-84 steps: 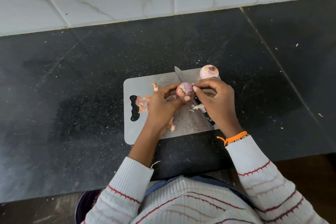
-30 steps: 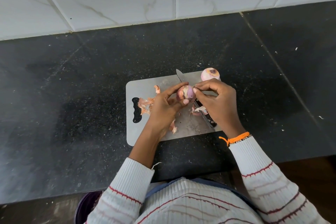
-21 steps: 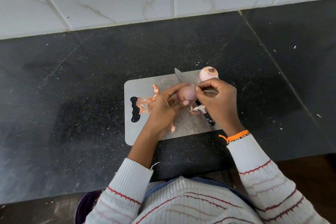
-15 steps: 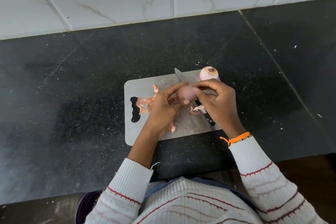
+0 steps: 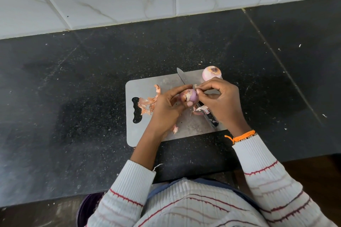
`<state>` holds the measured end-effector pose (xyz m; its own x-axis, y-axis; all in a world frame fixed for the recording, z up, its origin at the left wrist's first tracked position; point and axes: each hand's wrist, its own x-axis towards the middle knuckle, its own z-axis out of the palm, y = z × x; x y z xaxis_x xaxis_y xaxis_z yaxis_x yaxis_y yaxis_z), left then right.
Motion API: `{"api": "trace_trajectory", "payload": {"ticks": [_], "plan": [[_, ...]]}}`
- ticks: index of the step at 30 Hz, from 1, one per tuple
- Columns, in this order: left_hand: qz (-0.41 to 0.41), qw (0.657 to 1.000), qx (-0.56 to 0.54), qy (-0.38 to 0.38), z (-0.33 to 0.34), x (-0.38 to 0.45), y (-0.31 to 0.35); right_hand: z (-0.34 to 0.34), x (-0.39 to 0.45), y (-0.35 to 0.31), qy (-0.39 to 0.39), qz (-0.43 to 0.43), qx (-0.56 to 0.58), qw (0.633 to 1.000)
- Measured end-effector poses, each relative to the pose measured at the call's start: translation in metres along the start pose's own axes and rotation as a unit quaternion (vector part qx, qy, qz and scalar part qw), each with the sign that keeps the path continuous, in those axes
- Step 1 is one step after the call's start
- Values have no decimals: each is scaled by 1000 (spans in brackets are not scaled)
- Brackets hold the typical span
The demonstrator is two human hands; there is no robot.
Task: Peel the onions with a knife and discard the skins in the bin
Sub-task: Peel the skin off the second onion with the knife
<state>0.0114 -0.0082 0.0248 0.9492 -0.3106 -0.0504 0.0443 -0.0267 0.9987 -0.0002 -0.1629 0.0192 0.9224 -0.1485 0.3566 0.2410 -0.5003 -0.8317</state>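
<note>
While left hand (image 5: 166, 108) cups small purple half-peeled onion (image 5: 190, 95), right hand (image 5: 220, 101) pinches papery skin flap (image 5: 195, 86) at onion's right-top edge; black-handled knife (image 5: 206, 114) idle beneath, nearer right hand.

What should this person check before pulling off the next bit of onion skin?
1. Onion held firmly in left hand: ok.
2. Right hand pinching a skin flake at the onion's top: ok.
3. Knife lying on cutting board, not in hand: ok.
4. Skins binned: not ok, they lie on the board.
5. Bin within reach: cannot tell, only an edge shows.
</note>
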Motion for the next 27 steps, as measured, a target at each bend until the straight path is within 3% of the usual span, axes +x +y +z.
{"api": "trace_trajectory", "payload": {"ticks": [6,20,27], "plan": [[-11,1000,-20,12,-1,2,-1,-1,-3,0,-18,57,71,996],[-7,999,-20,36,-3,2,-2,2,0,-2,-32,9,43,999],[19,999,-20,21,-2,3,2,-2,-1,-8,12,55,69,996]]}}
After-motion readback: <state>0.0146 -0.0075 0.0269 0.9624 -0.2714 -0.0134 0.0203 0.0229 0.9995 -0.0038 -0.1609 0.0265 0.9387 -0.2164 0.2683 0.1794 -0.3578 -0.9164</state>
